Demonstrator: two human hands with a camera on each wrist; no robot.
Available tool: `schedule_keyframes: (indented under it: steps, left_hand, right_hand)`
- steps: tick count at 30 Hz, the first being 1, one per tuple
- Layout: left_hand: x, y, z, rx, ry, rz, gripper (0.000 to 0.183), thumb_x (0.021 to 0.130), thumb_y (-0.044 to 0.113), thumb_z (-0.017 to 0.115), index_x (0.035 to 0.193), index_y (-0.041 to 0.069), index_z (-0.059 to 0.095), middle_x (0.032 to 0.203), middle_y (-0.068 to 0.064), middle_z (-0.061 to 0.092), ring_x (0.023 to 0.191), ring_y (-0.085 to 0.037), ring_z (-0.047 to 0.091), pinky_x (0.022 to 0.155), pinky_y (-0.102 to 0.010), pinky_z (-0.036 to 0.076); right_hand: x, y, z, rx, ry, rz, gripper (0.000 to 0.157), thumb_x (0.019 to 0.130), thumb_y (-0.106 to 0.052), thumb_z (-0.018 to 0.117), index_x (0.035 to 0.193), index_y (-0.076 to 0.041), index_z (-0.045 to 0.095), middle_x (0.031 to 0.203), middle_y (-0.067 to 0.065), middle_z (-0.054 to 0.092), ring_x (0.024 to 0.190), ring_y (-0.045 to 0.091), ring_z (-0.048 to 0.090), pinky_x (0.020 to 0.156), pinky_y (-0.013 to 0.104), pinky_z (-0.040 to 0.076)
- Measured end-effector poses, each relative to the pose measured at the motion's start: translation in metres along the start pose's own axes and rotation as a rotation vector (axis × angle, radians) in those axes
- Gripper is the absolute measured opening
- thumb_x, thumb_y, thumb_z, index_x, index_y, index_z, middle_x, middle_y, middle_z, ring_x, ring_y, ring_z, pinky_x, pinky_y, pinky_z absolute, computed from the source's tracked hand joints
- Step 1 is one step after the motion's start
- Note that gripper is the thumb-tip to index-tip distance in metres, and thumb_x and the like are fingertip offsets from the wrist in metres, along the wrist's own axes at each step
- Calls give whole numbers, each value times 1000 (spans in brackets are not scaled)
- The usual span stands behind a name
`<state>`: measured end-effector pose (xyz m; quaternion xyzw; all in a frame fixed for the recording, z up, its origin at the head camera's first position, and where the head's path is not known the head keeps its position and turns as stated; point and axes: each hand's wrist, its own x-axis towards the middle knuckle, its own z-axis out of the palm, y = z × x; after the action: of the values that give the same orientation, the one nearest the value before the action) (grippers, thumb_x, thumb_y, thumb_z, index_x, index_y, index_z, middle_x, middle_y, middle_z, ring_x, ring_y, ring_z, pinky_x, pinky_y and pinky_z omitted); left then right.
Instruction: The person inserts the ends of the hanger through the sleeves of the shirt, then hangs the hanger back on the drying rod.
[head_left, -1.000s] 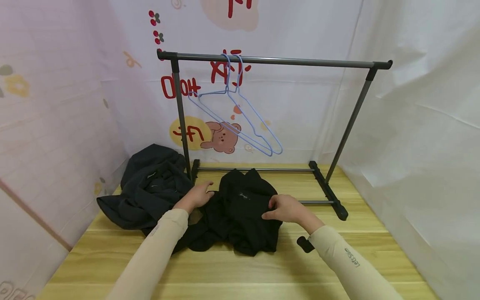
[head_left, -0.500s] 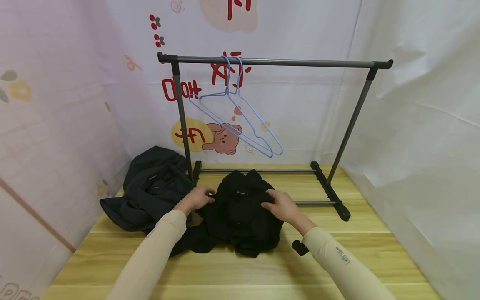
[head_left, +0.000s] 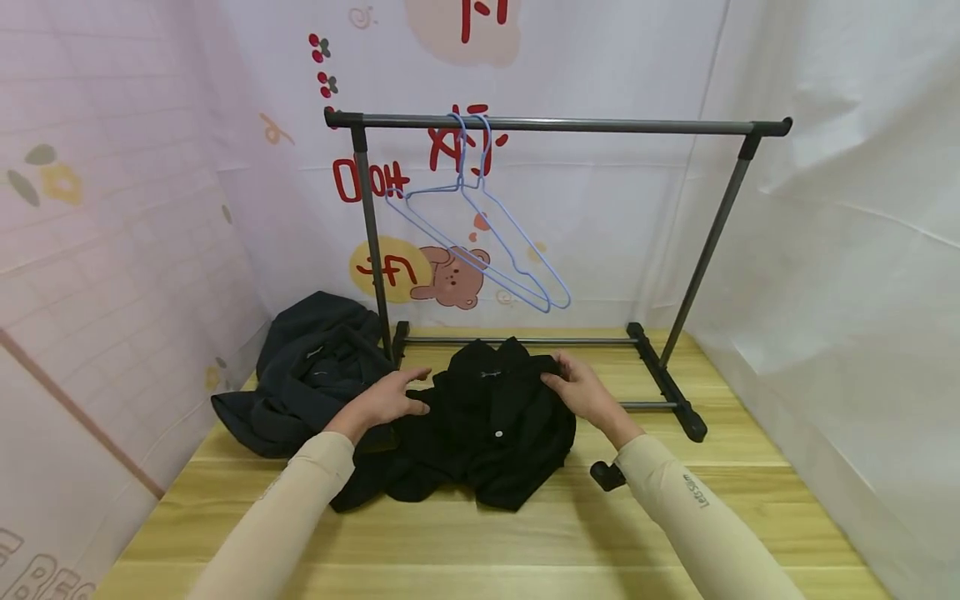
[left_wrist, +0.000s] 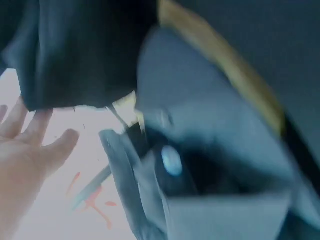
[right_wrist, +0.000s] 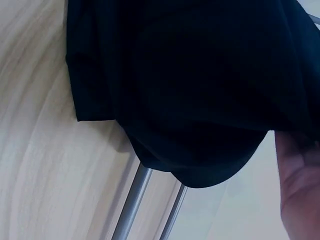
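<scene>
A crumpled black shirt (head_left: 487, 442) with a pale button and a small mark near its collar lies mid-table in the head view. My right hand (head_left: 588, 392) pinches its upper right edge; in the right wrist view the fingertips are hidden by the cloth. At the shirt's left side is my left hand (head_left: 386, 400), with thumb and fingers apart and nothing gripped. The left wrist view shows that hand (left_wrist: 30, 155) beside dark cloth, some fingertips covered by it. A dark grey garment (head_left: 322, 383) is heaped just left of the left hand.
Behind the shirt stands a grey metal clothes rack (head_left: 600, 126). Two blue hangers (head_left: 517, 250) hang from its bar. A small black object (head_left: 606, 476) lies beside the right sleeve on the wooden table (head_left: 480, 554). Printed white sheets (head_left: 600, 217) enclose the back and sides.
My right hand has moved up along the shirt and lifted its upper right edge, so the collar front and a button now show. The left hand's fingers have spread a little.
</scene>
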<state>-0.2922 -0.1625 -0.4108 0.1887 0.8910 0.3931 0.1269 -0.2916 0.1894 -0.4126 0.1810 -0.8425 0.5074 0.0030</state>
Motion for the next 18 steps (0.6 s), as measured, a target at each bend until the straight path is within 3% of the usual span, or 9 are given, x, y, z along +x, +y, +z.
schedule_keyframes:
  steps: [2, 4, 8, 11, 13, 16, 18]
  left_hand:
    - [5, 2, 7, -55, -16, -17, 80, 92, 2, 67, 158, 9, 24, 156, -19, 34, 145, -39, 25, 110, -57, 29]
    - [11, 3, 15, -119, -26, -27, 86, 90, -4, 67, 159, 13, 19, 158, -18, 30, 146, -37, 22, 112, -56, 27]
    - [15, 2, 22, -130, 0, -24, 70, 92, -1, 66, 154, 12, 36, 153, -18, 39, 142, -38, 32, 110, -55, 31]
    - [14, 2, 22, -126, 96, -23, 41, 96, 14, 67, 135, 8, 59, 135, -14, 56, 127, -34, 49, 102, -50, 41]
    - [14, 3, 20, -151, 189, -21, 24, 98, 21, 65, 118, 7, 68, 113, -10, 63, 106, -29, 57, 90, -43, 46]
    - [14, 6, 18, -219, 305, -1, 19, 99, 24, 64, 96, 6, 67, 86, -8, 58, 80, -26, 53, 72, -36, 42]
    - [15, 8, 18, -248, 339, 15, 22, 100, 24, 63, 90, 4, 63, 77, -8, 52, 71, -25, 48, 66, -34, 38]
  right_hand:
    - [1, 1, 1, 32, -54, -23, 8, 102, -7, 55, 108, -1, 55, 90, 10, 56, 77, 22, 51, 71, 30, 42]
    - [1, 3, 1, 76, -99, -32, 11, 102, -8, 54, 110, -1, 55, 92, 11, 58, 77, 22, 53, 71, 29, 44]
    - [0, 8, -1, 145, -147, -19, 17, 103, -11, 54, 116, -1, 56, 99, 13, 63, 83, 22, 61, 74, 29, 49]
    - [0, 11, -1, 117, -130, 15, 16, 102, -15, 58, 112, -3, 61, 98, 11, 64, 84, 23, 62, 75, 32, 51]
    - [1, 11, 0, 53, -82, 47, 14, 100, -19, 62, 102, -6, 63, 90, 8, 63, 79, 22, 60, 72, 33, 50]
    - [3, 11, 2, -79, 4, 85, 18, 98, -24, 66, 88, -9, 63, 78, 4, 58, 72, 21, 54, 68, 32, 47]
    - [5, 11, 3, -139, 45, 101, 19, 97, -25, 67, 85, -10, 63, 76, 2, 58, 71, 20, 54, 67, 33, 46]
